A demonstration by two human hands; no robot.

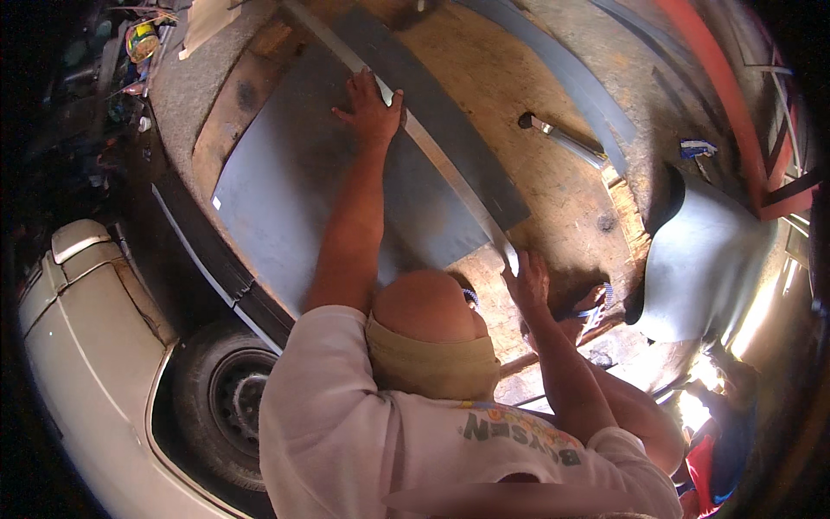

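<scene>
A large grey metal sheet [285,190] lies on a worn wooden workbench [553,199]. A long metal straightedge [441,164] runs diagonally across the sheet, with a darker grey strip [450,121] beside it. My left hand [372,108] lies flat on the far part of the straightedge, fingers spread, pressing down. My right hand [529,284] holds the near end of the straightedge where the sheet ends. Both arms reach out from a pale shirt at the bottom.
A white car body [78,346] and its wheel [229,402] sit at lower left. A black-handled metal tool [562,138] lies on the bench. A curved grey sheet [709,251] stands at right, under a red bar [718,78]. Clutter fills the top left.
</scene>
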